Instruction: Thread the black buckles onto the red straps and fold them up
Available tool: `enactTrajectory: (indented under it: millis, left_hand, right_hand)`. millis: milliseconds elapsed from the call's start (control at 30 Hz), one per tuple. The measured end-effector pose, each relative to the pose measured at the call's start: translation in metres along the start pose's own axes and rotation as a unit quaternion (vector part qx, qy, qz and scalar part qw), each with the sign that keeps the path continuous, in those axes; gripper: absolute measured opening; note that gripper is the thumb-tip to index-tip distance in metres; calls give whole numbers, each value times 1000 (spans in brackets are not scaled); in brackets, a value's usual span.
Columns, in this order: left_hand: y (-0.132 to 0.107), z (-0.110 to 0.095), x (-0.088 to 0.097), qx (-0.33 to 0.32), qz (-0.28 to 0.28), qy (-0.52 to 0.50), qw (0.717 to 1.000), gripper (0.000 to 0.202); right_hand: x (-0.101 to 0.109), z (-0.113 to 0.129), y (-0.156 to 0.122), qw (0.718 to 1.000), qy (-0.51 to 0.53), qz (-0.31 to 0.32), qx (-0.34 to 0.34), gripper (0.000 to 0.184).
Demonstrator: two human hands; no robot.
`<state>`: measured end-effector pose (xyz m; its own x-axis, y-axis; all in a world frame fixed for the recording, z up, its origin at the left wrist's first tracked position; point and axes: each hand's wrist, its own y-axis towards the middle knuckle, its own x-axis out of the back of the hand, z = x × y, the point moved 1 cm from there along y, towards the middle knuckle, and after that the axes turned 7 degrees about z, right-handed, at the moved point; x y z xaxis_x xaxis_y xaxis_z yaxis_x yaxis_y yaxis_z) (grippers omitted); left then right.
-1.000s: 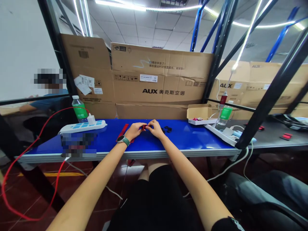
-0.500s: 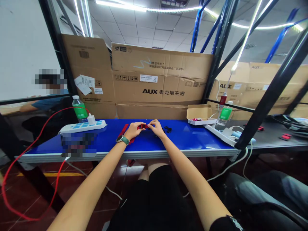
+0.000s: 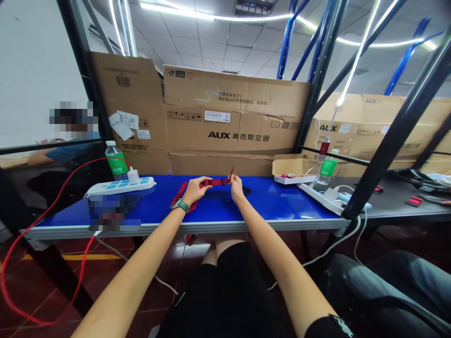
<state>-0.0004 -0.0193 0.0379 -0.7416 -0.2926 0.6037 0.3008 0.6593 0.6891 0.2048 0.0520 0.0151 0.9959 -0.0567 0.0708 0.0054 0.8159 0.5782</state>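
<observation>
1. left hand [image 3: 197, 190]: fingers closed, gripping one end of a red strap [image 3: 218, 182].
2. right hand [image 3: 237, 188]: fingertips pinched on the strap's other end, with a thin dark-red tip [image 3: 231, 170] sticking up from them.
3. strap held across the gap between both hands, just above a blue table top [image 3: 282, 206]; a looser red length [image 3: 181, 197] lying beside the left hand.
4. small black parts [image 3: 246, 190] just beside the right hand.
5. green-banded watch [image 3: 181, 205] on the left wrist.
6. white power strip [image 3: 120, 186] to the left, open cardboard box [image 3: 287, 165] to the right.
</observation>
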Motion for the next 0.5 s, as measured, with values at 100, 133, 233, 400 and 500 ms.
enactTrajectory:
  millis: [100, 133, 233, 400, 500]
  left_hand:
    - [-1, 3, 0, -10, 6, 4, 1000, 30]
    - [-1, 4, -1, -13, 7, 5, 1000, 30]
    - [-1, 9, -3, -12, -2, 13, 1000, 30]
    - [0, 19, -8, -3, 14, 7, 1000, 33]
    - [0, 21, -10, 8, 26, -9, 1000, 32]
  right_hand:
    - [10, 9, -4, 985, -141, -43, -85, 34]
    - [13, 13, -7, 969, -213, -70, -104, 43]
    - [15, 28, -20, 929, -337, -118, -94, 64]
    - [-15, 31, -37, 884, -396, 216, 124, 53]
    - [-26, 24, -35, 884, -371, 264, 108, 51]
